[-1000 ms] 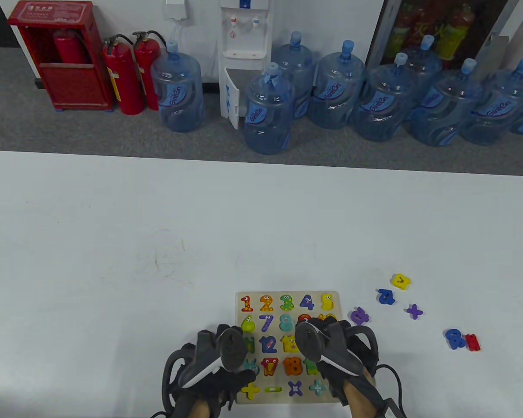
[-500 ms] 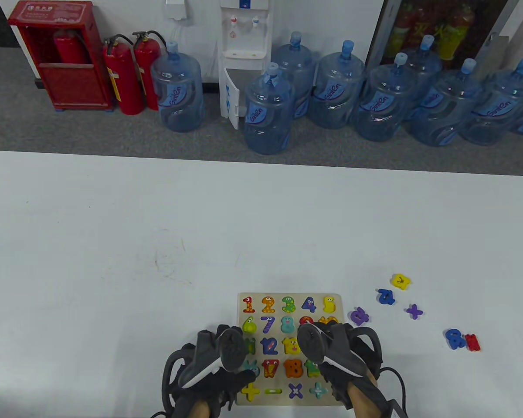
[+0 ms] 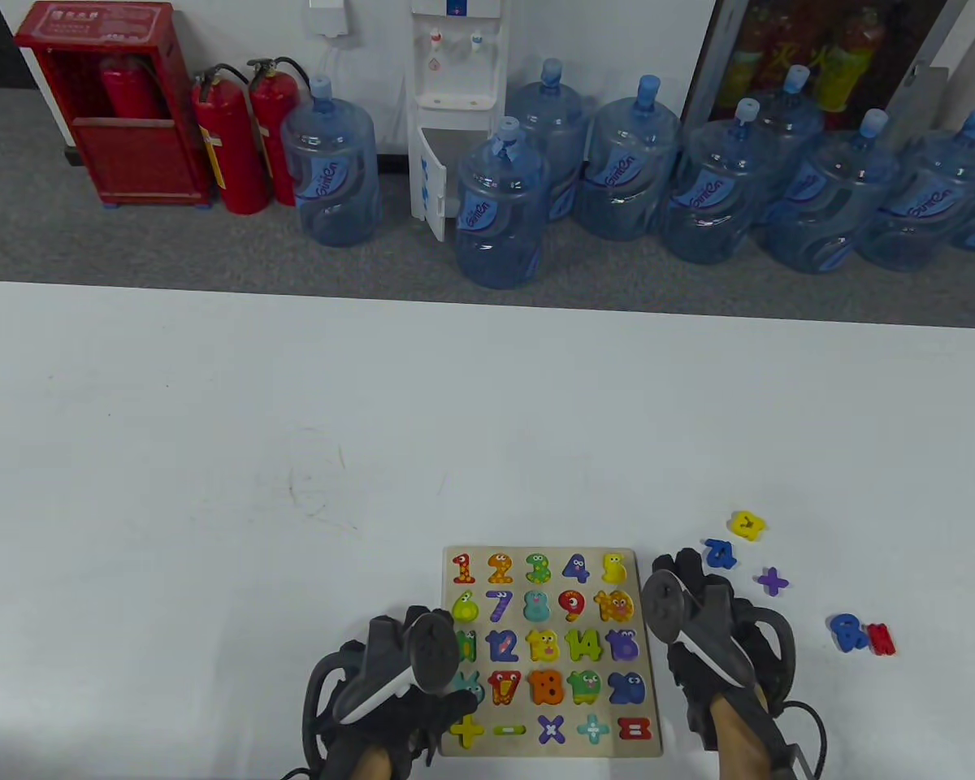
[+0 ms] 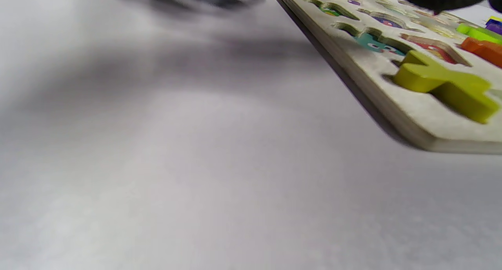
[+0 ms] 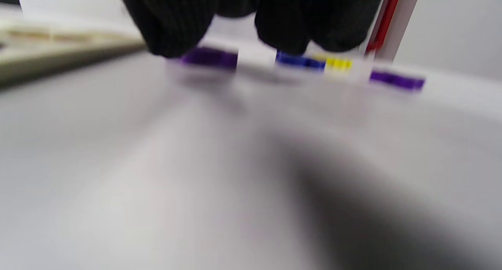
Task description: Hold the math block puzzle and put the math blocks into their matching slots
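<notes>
The puzzle board (image 3: 644, 650) is steadied by the left hand (image 3: 398, 691) at its near corner, while the right hand (image 3: 703, 626), grip hidden, is best lowered squarely onto the purple block (image 5: 210, 58).

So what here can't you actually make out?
- Table view: the purple block by the wooden number puzzle board, covered by the right gloved hand.
- Right wrist view: blurred; fingertips touching the purple block? Cannot tell.
- Left gloved hand hides the board's left edge.
</notes>
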Motion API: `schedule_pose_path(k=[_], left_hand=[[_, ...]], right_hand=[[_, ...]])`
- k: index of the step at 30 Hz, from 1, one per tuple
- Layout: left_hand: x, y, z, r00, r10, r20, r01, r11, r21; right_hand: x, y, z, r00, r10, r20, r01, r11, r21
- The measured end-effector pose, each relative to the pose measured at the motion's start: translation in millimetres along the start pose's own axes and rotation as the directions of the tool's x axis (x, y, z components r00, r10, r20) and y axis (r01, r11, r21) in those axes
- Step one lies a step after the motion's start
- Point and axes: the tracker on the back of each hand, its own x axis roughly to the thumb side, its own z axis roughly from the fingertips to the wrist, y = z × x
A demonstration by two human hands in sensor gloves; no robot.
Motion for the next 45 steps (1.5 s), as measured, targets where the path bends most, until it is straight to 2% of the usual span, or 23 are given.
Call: schedule_pose_path(k=[2,9,14,20,26,32,35,41,45], left_hand=[[0.0,-0.3,0.1,1.000,-0.001,0.000,0.001,1.000,-0.002],[0.7,-0.7,0.7,1.000,-0.006,0.010,0.006,1.000,0.000],[0.4,-0.7,1.1,1.000,-0.004,0.010,0.004,1.000,-0.001],[0.4,-1.1,1.0,1.000,-0.007,0.009,0.007,1.000,-0.007],[0.6,-1.1,1.0,1.000,-0.005,0.010,0.005,1.000,-0.007],[1.0,-1.3,0.9,1.000,-0.010,0.010,0.010,1.000,-0.008],[1.0,-1.2,0.8,1.000,-0.006,0.011,0.006,1.000,-0.008],[1.2,-1.4,0.6,1.000,-0.005,0.014,0.005,1.000,-0.008],[1.4,-1.6,0.5,1.000,-0.004,0.016,0.004,1.000,-0.007]], right_hand=[[2.7,4.3,-2.3,1.000,0.018,0.000,-0.018,0.996,0.083],[0.1,-4.3,2.7,0.999,0.018,-0.038,-0.021,0.996,-0.088],[-11.6,-1.8,8.2,0.994,-0.113,-0.001,0.112,0.989,-0.097],[-17.7,-3.5,16.6,0.991,-0.097,0.095,0.098,0.995,-0.008],[-18.5,-0.1,31.4,0.988,-0.066,0.138,0.077,0.994,-0.077],[-11.4,-2.0,33.7,0.988,-0.013,0.156,0.023,0.998,-0.060],[-11.0,-6.3,37.0,0.989,0.046,0.140,-0.036,0.996,-0.077],[-16.8,-6.9,37.8,0.992,-0.017,0.123,0.030,0.995,-0.098],[-14.3,-6.4,37.5,0.997,0.060,0.049,-0.050,0.982,-0.184]])
